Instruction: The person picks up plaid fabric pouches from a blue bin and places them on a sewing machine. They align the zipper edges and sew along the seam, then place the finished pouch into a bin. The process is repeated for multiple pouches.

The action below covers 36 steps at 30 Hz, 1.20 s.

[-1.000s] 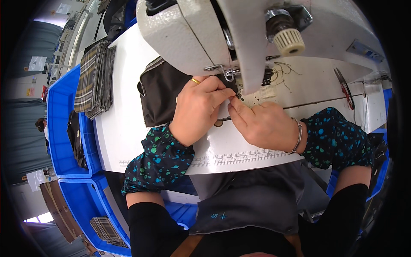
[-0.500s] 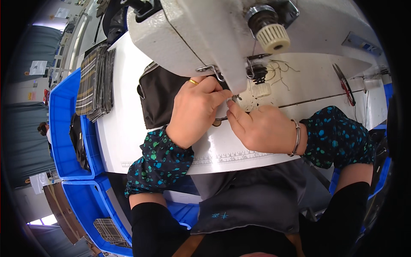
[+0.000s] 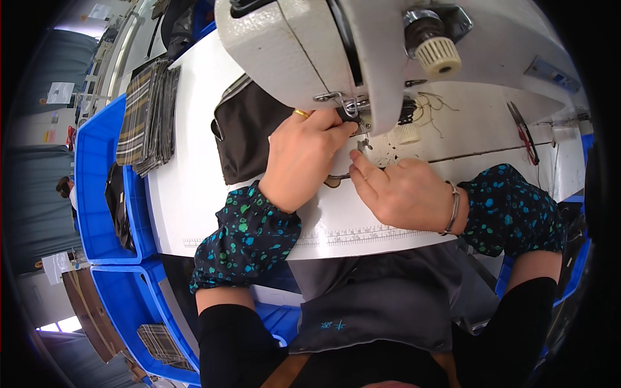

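A dark brown fabric piece (image 3: 249, 132) with a zipper along its upper edge lies left of the sewing machine (image 3: 304, 52) and runs under my left hand. My left hand (image 3: 303, 155), with a gold ring, is closed on this piece, its thumb and fingertips close beside the presser foot (image 3: 352, 107). My right hand (image 3: 404, 191) is just to the right, fingers curled and fingertips together at the edge of the piece, below the needle area. What lies between those fingertips is mostly hidden. A small tan round tab (image 3: 332, 183) sticks out between the hands.
Scissors (image 3: 522, 132) with red handles lie at the right, and loose threads (image 3: 435, 111) near the machine's base. A stack of plaid pieces (image 3: 149, 116) stands at the left edge beside blue bins (image 3: 97, 213). A printed ruler (image 3: 349, 234) runs along the table's front.
The view has shifted, so the machine appears further right. My right fingertips have come away from my left fingertips, leaving a small gap where they nearly met.
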Available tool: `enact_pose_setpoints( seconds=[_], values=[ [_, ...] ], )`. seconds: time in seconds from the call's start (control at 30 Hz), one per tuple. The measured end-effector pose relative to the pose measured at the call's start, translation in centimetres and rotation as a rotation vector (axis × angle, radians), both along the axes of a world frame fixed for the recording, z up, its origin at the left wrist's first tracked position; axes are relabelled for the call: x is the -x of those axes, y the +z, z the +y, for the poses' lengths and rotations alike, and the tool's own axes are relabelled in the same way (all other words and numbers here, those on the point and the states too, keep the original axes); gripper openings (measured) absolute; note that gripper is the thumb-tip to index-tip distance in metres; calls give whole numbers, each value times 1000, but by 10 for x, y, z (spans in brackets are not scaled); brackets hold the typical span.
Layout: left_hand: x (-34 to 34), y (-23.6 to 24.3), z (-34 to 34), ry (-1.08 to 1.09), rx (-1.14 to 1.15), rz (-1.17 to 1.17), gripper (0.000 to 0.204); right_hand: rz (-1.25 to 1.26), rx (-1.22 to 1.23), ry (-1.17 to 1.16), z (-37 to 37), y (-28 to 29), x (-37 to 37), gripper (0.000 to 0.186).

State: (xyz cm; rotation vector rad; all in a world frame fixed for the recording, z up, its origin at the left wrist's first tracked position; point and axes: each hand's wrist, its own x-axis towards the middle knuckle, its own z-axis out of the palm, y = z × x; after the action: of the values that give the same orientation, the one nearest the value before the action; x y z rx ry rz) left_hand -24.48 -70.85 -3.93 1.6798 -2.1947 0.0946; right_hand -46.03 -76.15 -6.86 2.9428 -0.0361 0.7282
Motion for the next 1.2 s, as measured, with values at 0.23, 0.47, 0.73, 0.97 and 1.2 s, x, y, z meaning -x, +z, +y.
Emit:
enact_pose_setpoints(
  seconds=[0.23, 0.47, 0.73, 0.97, 1.2],
  values=[
    [-1, -7, -2, 31, 22, -19, 35, 4, -24, -2, -1, 2, 0, 33],
    [-3, -10, -4, 40, 50, -37, 40, 18, -34, 6, -1, 3, 1, 32],
    [-3, -11, -8, 61, 56, -58, 33, 3, -31, 9, -2, 2, 0, 31],
    [-14, -1, -3, 19, 114, -58, 36, -47, -78, 49, -3, 1, -3, 29],
    [-26, 26, 5, -62, -351, 105, 35, -140, -26, 66, -9, -7, -8, 21]
  ],
)
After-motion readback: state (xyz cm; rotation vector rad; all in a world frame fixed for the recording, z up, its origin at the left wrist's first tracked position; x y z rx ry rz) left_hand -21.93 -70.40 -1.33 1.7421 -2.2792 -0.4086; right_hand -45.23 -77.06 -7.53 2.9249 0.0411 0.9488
